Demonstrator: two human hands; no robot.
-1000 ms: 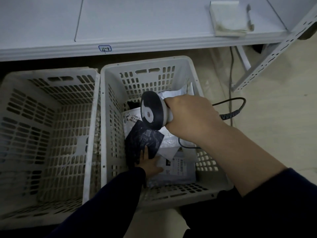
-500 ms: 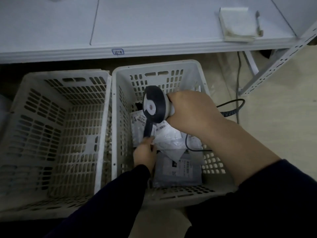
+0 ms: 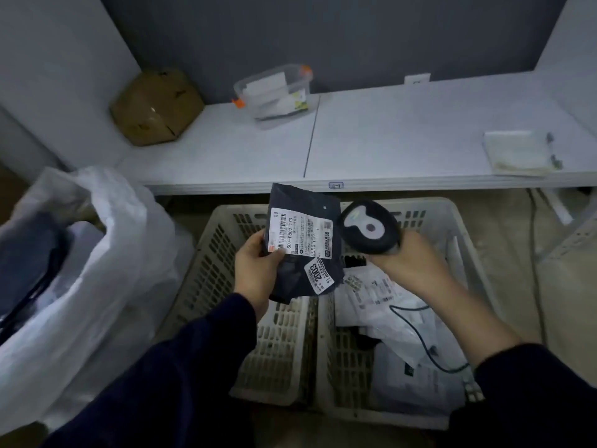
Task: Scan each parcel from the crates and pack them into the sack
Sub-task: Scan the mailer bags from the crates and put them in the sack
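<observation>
A person's left hand (image 3: 256, 268) grips a dark parcel (image 3: 303, 247) by its left edge, thumb pressed on the corner of its white shipping label (image 3: 298, 236), holding it up above the crates. A second, smaller white sticker (image 3: 318, 274) sits lower on the parcel. Just right of the parcel, the right hand (image 3: 410, 261) is wrapped around the handle of a barcode scanner (image 3: 368, 226), whose rounded head is level with the label. The scanner's cable (image 3: 416, 331) trails down below the right wrist. Under the right hand, a white slotted crate (image 3: 326, 367) holds a heap of pale parcels (image 3: 387, 305). Under the left hand, a second crate (image 3: 206, 273) stands touching the first. Well to the left of the left hand, a white plastic sack (image 3: 106, 286) stands open with dark contents inside. Beyond both hands runs a white shelf (image 3: 387, 140).
</observation>
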